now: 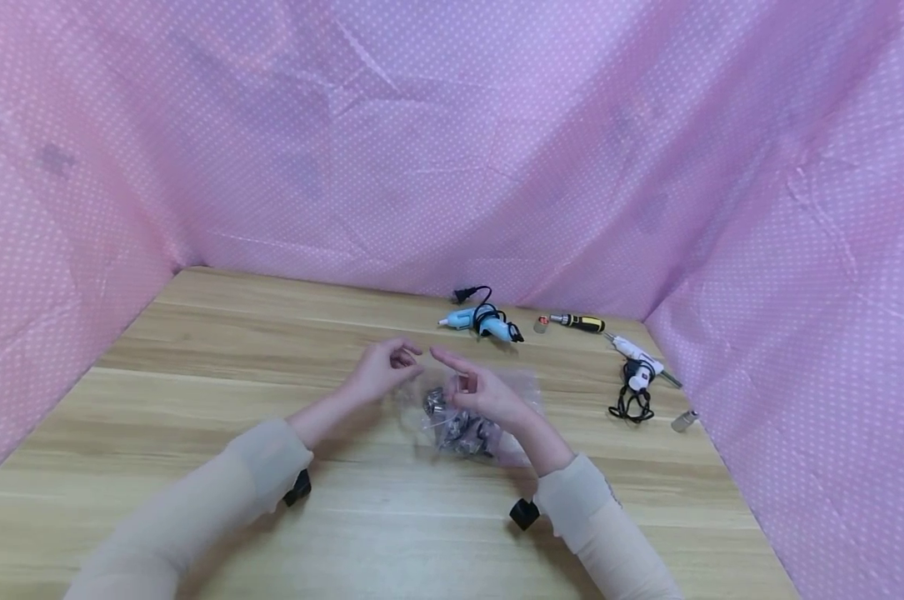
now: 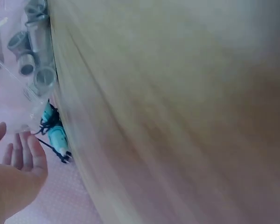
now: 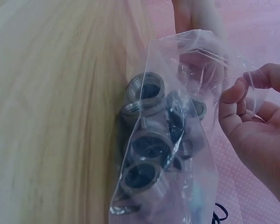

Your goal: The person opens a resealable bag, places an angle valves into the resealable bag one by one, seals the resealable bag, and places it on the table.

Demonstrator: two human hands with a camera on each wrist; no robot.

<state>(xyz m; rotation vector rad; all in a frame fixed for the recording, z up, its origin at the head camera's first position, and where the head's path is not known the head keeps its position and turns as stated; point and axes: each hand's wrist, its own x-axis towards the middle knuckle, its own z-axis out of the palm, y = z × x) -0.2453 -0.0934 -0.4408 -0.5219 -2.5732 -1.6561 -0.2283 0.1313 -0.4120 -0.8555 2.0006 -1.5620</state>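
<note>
A clear plastic bag (image 1: 525, 387) lies on the table, holding several grey metal threaded pipe fittings (image 1: 466, 437). At the bag's upper edge, my right hand (image 1: 487, 396) pinches the film between thumb and curled fingers, its index finger stretched out. The right wrist view shows this pinch of the right hand (image 3: 263, 133) closely, with the fittings (image 3: 147, 144) inside the bag. Across from it, my left hand (image 1: 384, 367) hovers beside the bag's opening side, fingers loosely bent. In the left wrist view, a gap shows between thumb and fingers of the left hand (image 2: 18, 179), with bag film close by.
Behind the bag lies a light-blue glue gun (image 1: 462, 318) with its black cord wrapped round. Further right are a small container with a red top (image 1: 541, 324), a yellow-black screwdriver (image 1: 586, 323), a white glue gun (image 1: 635, 357) and a metal fitting (image 1: 684, 420). Pink dotted cloth (image 1: 422, 208) encloses the table (image 1: 234, 358).
</note>
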